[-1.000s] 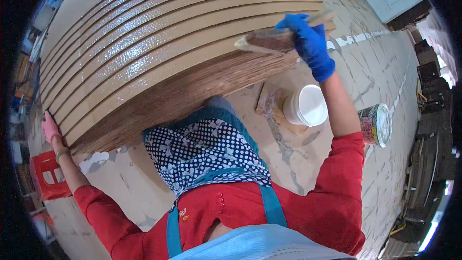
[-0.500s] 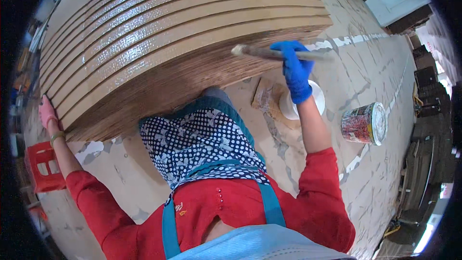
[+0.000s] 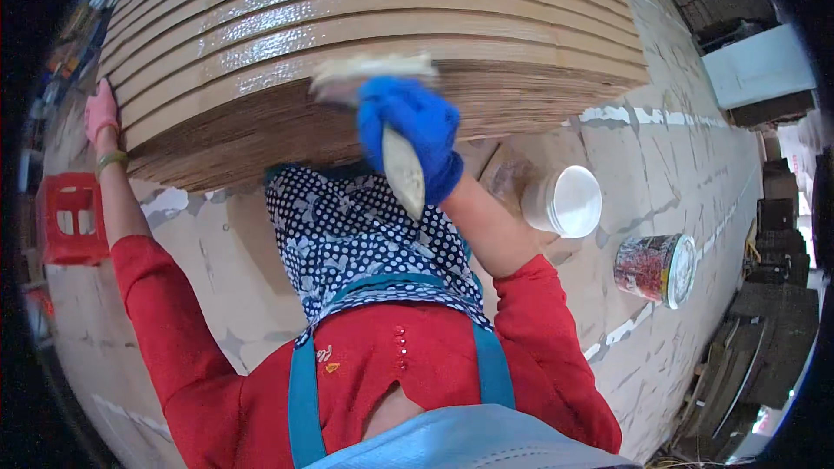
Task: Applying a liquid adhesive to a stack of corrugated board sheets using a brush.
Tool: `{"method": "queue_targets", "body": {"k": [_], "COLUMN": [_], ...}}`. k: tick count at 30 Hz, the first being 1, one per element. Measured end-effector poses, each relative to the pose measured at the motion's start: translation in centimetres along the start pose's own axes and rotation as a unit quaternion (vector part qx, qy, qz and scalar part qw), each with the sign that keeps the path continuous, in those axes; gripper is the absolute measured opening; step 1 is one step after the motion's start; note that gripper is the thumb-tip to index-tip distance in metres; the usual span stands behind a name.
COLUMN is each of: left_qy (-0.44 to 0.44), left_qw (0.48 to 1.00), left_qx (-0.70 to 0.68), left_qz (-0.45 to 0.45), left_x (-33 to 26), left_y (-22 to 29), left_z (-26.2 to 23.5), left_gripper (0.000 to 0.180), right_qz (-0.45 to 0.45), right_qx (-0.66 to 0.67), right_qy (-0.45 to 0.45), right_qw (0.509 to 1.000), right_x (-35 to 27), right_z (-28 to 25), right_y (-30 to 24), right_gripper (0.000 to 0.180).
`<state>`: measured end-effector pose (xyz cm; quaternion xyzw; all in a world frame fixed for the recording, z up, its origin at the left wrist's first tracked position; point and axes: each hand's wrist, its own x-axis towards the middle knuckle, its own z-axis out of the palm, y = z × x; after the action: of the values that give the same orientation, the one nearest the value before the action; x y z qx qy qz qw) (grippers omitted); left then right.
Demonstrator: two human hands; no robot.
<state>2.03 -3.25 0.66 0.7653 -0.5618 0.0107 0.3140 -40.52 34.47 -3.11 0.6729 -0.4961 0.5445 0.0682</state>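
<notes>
Fanned out in overlapping steps, a thick stack of tan cardboard sheets (image 3: 521, 26) lies in front of me, with a wet, glossy film on the strips at its left and middle. My right hand (image 3: 413, 126), in a blue glove, is closed round a wide flat brush (image 3: 404, 174). Its pale bristle end is blurred by motion, at the stack's near edge, and the handle points back toward me. My left hand (image 3: 102, 113), in a pink glove, rests against the left edge of the stack with its fingers stretched along it.
To the right, a white bucket (image 3: 573, 201) stands by a piece of brown board (image 3: 504, 169). Beyond it is a colourfully printed pail (image 3: 647, 267). A red plastic stool (image 3: 76, 219) is at my left. Brown cardboard piles (image 3: 764, 339) line the far right.
My right hand has swung left and inward with the brush, from over the floor to the stack's near edge. My view has shifted; the left hand stays at the stack's left edge.
</notes>
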Motion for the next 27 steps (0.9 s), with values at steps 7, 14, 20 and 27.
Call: {"method": "queue_targets", "body": {"k": [7, 14, 20, 27], "left_qy": [0.028, 0.025, 0.022, 0.03], "left_qw": [0.999, 0.999, 0.999, 0.999], "left_qx": [0.0, 0.008, -0.011, -0.002], "left_qz": [-0.026, -0.019, -0.023, -0.019], "left_x": [-3.0, -2.7, -3.6, -4.8], "left_y": [1.8, 1.4, 2.2, 2.4], "left_z": [-1.8, -1.7, -2.2, -2.9], "left_gripper": [0.074, 0.073, 0.07, 0.069], "right_qz": [-0.034, -0.077, -0.096, -0.131], "right_qx": [-0.274, -0.216, 0.058, 0.022], "right_qy": [0.109, 0.148, -0.014, 0.068], "right_qw": [0.955, 0.962, 0.994, 0.989], "right_x": [7.6, 7.5, 3.8, 13.2], "right_z": [-6.3, 1.5, 5.7, 10.1], "right_y": [4.5, 4.5, -3.6, -2.2], "right_gripper": [0.016, 0.015, 0.007, 0.008]}}
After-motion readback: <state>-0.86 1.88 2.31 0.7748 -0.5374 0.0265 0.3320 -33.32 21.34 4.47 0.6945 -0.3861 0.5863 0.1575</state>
